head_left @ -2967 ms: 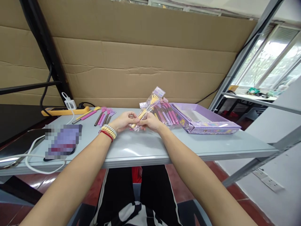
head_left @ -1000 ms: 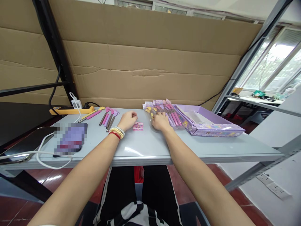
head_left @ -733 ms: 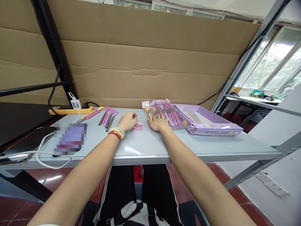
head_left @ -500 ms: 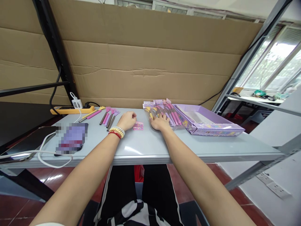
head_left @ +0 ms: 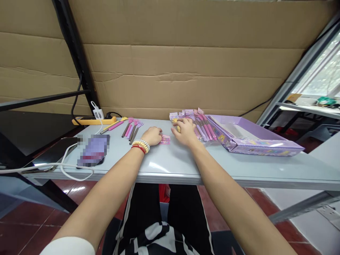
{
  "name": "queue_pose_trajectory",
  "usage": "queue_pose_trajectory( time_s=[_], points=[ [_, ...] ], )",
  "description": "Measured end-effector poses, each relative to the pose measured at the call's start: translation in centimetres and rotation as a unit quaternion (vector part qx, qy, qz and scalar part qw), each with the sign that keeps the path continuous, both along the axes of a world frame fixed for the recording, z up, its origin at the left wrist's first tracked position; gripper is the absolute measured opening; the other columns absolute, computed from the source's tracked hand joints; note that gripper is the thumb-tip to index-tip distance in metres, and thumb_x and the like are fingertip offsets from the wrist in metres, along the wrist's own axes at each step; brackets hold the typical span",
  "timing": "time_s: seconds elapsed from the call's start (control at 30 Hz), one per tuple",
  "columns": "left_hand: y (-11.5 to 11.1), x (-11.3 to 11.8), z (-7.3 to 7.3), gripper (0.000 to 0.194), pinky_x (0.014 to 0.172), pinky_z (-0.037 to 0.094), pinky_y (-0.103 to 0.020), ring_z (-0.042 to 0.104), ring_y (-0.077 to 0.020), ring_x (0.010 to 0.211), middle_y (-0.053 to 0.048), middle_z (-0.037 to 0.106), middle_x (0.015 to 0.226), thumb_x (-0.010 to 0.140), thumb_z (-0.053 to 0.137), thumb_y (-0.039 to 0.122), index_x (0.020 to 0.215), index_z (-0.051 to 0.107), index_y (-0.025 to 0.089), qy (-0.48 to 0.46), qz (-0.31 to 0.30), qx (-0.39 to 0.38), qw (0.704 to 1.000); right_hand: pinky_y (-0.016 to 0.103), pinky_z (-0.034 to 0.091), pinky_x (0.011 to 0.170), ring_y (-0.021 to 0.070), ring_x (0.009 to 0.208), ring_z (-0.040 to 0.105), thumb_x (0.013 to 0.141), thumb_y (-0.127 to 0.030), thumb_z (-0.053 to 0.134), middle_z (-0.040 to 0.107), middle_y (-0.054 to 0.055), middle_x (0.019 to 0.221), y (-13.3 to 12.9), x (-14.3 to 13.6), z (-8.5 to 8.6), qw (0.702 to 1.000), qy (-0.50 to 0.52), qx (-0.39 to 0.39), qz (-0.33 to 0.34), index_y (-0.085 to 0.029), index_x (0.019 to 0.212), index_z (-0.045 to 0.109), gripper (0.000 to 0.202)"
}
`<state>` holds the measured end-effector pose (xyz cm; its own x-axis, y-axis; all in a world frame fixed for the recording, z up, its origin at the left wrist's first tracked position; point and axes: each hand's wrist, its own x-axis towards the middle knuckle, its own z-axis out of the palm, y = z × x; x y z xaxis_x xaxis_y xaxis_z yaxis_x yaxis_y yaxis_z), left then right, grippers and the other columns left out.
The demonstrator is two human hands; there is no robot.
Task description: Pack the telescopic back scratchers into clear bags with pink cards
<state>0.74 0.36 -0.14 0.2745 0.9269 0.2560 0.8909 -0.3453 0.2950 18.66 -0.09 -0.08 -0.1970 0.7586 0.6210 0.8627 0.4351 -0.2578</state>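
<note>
My left hand [head_left: 152, 136], with bracelets at its wrist, rests on the table with its fingers curled in. Its fingertips are at the left end of small pink printed cards [head_left: 165, 140] lying flat; whatever is between them is hidden. My right hand [head_left: 186, 130] is open, thumb and fingers apart, over the left side of a row of bagged sticks [head_left: 205, 129] in purple and pink with printed header cards. Something yellow in that row shows beneath its fingers. Left of my left hand lie loose sticks with claw-shaped pink and purple heads [head_left: 135, 128].
A purple open box [head_left: 262, 148] stands at the right. Further left are a yellow-headed and a pink stick [head_left: 116, 125], a yellow power strip [head_left: 89, 121] with a white charger [head_left: 98, 112], a blurred phone [head_left: 94, 148] and a white cable [head_left: 66, 163]. Cardboard [head_left: 170, 63] closes the back.
The view has shifted, so everything on the table appears further right. My right hand has lifted slightly and bent its fingers over the bagged sticks. The left stays beside the pink cards.
</note>
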Motion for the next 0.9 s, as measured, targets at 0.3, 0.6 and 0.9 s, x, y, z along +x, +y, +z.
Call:
queue_pose_trajectory(
  time_s=[0.3, 0.6, 0.9],
  points=[
    [0.3, -4.6, 1.7, 0.035, 0.086, 0.046, -0.048, 0.056, -0.0416, 0.110, -0.030, 0.063, 0.107, 0.073, 0.058, 0.022, 0.102, 0.068, 0.005, -0.034, 0.293, 0.018, 0.955, 0.034, 0.038, 0.081, 0.0219, 0.082, 0.054, 0.080, -0.023, 0.048, 0.064, 0.009, 0.077, 0.2, 0.1, 0.5, 0.996, 0.039, 0.027, 0.076, -0.018, 0.070, 0.064, 0.019],
    [0.7, -4.7, 0.9, 0.029, 0.085, 0.045, -0.047, 0.058, -0.0411, 0.108, -0.026, 0.065, 0.110, 0.072, 0.061, 0.024, 0.097, 0.069, 0.011, 0.005, 0.294, -0.052, 0.954, 0.031, 0.040, 0.074, 0.0191, 0.075, 0.056, 0.075, -0.022, 0.050, 0.067, 0.006, 0.073, -0.2, -0.3, 0.7, 0.994, 0.076, -0.006, 0.075, -0.018, 0.065, 0.063, 0.017],
    [-1.1, -0.5, 1.1, 0.026, 0.069, 0.040, -0.030, 0.063, -0.0222, 0.079, -0.009, 0.068, 0.084, 0.092, 0.039, 0.029, 0.109, 0.056, 0.019, -0.060, -0.044, 0.081, 0.994, 0.026, 0.036, 0.052, 0.0131, 0.050, 0.048, 0.076, -0.058, 0.057, 0.056, 0.002, 0.053, 0.1, -0.4, 0.7, 0.938, 0.275, -0.153, 0.147, -0.017, 0.067, 0.060, 0.042]
  ],
)
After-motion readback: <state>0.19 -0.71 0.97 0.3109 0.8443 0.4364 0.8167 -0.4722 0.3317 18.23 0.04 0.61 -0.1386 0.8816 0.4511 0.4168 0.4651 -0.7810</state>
